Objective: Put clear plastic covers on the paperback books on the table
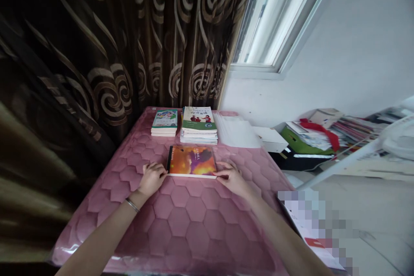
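Observation:
A book (191, 160) with an orange and purple cover and a dark spine lies flat on the pink table cover (184, 220). My left hand (152, 178) pinches its near left corner, fingers curled. At the near right corner, my right hand (230, 177) has thumb and fingers closed on the edge. Beyond the book stand two piles: a small stack of books (164, 123) with a green-bordered cover, and a taller stack of books (198, 124) topped by a white and green one.
White sheets in clear plastic (237, 130) lie right of the stacks, beside a white box (270, 139). Patterned curtains (181, 34) hang behind. At the right are a green container (293, 140) with papers, a red cloth-like strip (323, 131) and a pale slanted pole (339, 159).

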Demonstrator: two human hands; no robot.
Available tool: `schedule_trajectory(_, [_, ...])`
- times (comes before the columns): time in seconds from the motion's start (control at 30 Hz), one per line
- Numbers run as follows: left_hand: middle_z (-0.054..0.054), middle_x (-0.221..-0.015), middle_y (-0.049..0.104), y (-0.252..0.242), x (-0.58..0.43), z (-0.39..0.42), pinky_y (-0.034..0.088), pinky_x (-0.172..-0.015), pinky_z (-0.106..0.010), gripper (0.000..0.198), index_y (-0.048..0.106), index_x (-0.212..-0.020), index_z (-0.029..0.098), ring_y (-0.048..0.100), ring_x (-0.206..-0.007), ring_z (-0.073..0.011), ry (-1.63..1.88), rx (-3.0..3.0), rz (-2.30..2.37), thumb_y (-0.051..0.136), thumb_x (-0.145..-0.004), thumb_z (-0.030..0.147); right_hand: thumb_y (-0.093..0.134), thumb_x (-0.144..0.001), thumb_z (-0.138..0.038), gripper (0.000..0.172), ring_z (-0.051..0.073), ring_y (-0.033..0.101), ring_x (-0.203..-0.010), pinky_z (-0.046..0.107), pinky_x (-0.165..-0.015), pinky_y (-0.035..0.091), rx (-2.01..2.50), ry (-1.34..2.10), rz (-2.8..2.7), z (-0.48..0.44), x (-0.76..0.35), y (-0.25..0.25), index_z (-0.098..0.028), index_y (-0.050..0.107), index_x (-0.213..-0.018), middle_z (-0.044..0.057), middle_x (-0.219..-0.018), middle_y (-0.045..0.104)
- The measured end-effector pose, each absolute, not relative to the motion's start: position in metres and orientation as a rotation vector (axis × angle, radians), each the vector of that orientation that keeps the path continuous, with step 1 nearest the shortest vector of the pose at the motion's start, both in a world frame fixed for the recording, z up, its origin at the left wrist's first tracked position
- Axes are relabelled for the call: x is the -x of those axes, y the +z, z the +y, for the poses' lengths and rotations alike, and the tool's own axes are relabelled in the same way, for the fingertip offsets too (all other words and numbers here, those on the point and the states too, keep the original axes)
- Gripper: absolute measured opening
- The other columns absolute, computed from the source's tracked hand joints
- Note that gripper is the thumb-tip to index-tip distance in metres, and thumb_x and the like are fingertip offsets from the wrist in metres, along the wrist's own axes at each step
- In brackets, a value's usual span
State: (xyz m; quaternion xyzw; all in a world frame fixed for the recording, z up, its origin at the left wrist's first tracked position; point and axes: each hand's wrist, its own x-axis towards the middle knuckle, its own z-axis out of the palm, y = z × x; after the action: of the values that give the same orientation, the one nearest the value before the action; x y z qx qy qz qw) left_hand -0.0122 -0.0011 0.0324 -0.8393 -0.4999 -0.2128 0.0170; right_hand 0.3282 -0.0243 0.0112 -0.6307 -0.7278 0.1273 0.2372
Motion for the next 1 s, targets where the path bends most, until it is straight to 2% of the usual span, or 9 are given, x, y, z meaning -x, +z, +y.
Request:
schedule_trajectory(0.1, [-0.010,-0.093,0.065,0.040,-0.014,-0.016,0.031,-0.084,-0.043,0.021,0.066,-0.077,0.016,0.055,-0.091,-0.0244,-0.481,2.495,-1.513,0.049,-0.081,0.005,0.062,-0.072,-0.016,0.024,0.027,0.046,-0.121,0.044,-0.097,0.038,1.623,0.422,-2.134,-0.004,-0.332,0.026,-0.032,0.075,-0.085,0.001,-0.130,0.054])
schedule_trajectory(0.17, [-0.012,-0.097,0.063,0.043,-0.037,-0.025,0.033,-0.082,-0.044,0.020,0.066,-0.080,0.015,0.054,-0.091,-0.0255,-0.422,2.520,-1.461,0.048,-0.082,0.006,0.058,-0.075,-0.014,0.024,0.022,0.053,-0.114,0.039,-0.096,0.040,1.568,0.415,-2.164,0.016,-0.328,0.034,-0.029,0.075,-0.083,0.002,-0.128,0.056])
schedule_trajectory(0.3, [-0.012,-0.098,0.061,0.038,-0.081,-0.031,0.036,-0.082,-0.043,0.019,0.064,-0.093,0.015,0.054,-0.091,-0.0242,-0.404,2.591,-1.360,0.047,-0.086,0.010,0.052,-0.083,-0.017,0.026,0.018,0.057,-0.108,0.035,-0.097,0.040,1.634,0.308,-2.094,0.054,-0.308,0.038,-0.028,0.070,-0.099,0.002,-0.118,0.063])
schedule_trajectory(0.43, [-0.011,-0.098,0.061,0.030,-0.101,-0.023,0.036,-0.081,-0.040,0.017,0.063,-0.090,0.014,0.054,-0.090,-0.0226,-0.391,2.578,-1.353,0.047,-0.088,0.010,0.051,-0.087,-0.020,0.028,0.018,0.055,-0.111,0.034,-0.095,0.041,1.709,0.296,-2.024,0.076,-0.292,0.030,-0.027,0.065,-0.110,0.002,-0.118,0.064])
schedule_trajectory(0.57, [-0.011,-0.097,0.061,0.028,-0.097,-0.017,0.036,-0.079,-0.039,0.015,0.063,-0.088,0.015,0.054,-0.091,-0.0222,-0.393,2.596,-1.309,0.048,-0.088,0.012,0.052,-0.087,-0.022,0.023,0.017,0.058,-0.106,0.031,-0.092,0.043,1.717,0.321,-2.023,0.082,-0.291,0.028,-0.025,0.066,-0.105,0.002,-0.112,0.067])
schedule_trajectory(0.7, [-0.010,-0.098,0.061,0.030,-0.076,-0.016,0.035,-0.080,-0.038,0.016,0.062,-0.089,0.016,0.053,-0.091,-0.0212,-0.369,2.638,-1.195,0.047,-0.089,0.012,0.057,-0.085,-0.025,0.016,0.016,0.062,-0.097,0.028,-0.086,0.045,1.697,0.368,-2.062,0.073,-0.300,0.031,-0.024,0.068,-0.096,0.002,-0.103,0.070])
schedule_trajectory(0.87, [-0.007,-0.090,0.063,0.034,-0.037,-0.007,0.034,-0.082,-0.038,0.015,0.062,-0.084,0.017,0.053,-0.088,-0.0208,-0.327,2.584,-1.254,0.047,-0.089,0.014,0.061,-0.081,-0.037,0.016,0.017,0.066,-0.077,0.026,-0.068,0.046,1.767,0.404,-2.023,0.027,-0.302,0.031,-0.027,0.067,-0.092,0.000,-0.086,0.072])
schedule_trajectory(1.0, [-0.006,-0.082,0.064,0.036,-0.016,0.006,0.033,-0.083,-0.037,0.016,0.063,-0.080,0.017,0.056,-0.081,-0.0197,-0.315,2.606,-1.283,0.049,-0.088,0.013,0.058,-0.081,-0.032,0.014,0.018,0.066,-0.073,0.025,-0.064,0.045,1.734,0.443,-1.899,-0.019,-0.283,0.023,-0.024,0.067,-0.089,0.002,-0.080,0.071])
